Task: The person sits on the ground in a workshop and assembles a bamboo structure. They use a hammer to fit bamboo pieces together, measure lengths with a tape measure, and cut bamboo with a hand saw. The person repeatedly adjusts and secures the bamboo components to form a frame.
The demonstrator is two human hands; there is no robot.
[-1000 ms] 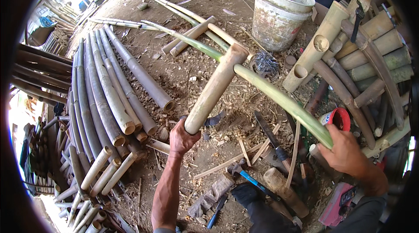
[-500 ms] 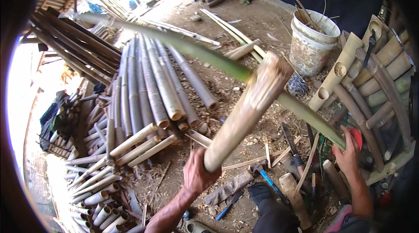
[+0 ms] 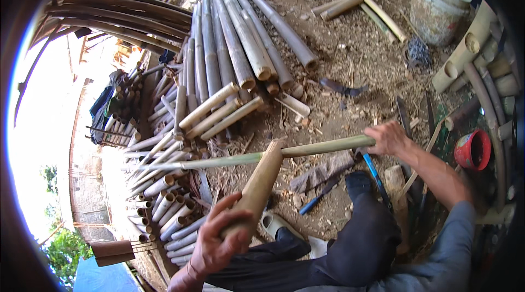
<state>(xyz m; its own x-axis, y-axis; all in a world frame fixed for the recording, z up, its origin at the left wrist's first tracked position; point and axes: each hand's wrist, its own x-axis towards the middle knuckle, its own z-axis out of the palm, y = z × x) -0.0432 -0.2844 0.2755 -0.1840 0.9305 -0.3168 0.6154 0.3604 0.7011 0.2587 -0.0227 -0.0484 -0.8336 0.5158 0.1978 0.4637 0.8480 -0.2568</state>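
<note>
My left hand [image 3: 221, 234] is closed around the lower end of a short, thick bamboo piece [image 3: 257, 180], its fingers partly spread. Near the piece's upper end, a long, thin green bamboo pole [image 3: 325, 146] crosses it; whether it runs through a hole there I cannot tell. My right hand [image 3: 387, 137] grips the pole's right end. Leftward the pole reaches over the bamboo stack, where its far end is blurred. Below the pole, a blue-handled hammer [image 3: 374, 174] lies on the ground beside my knee, close to a blue-handled tool [image 3: 319, 198].
Long bamboo poles [image 3: 229, 35] lie in a pile ahead, with cut bamboo lengths [image 3: 175, 207] stacked at the left. A red cup [image 3: 472, 150] sits at the right. A dirty white bucket [image 3: 437, 7] stands at the far right, near more bamboo [image 3: 465, 45]. Wood chips litter the ground.
The bamboo piece and pole have come lower and nearer, and the pole now lies almost level. My right hand has moved up and left with its end. The view has shifted.
</note>
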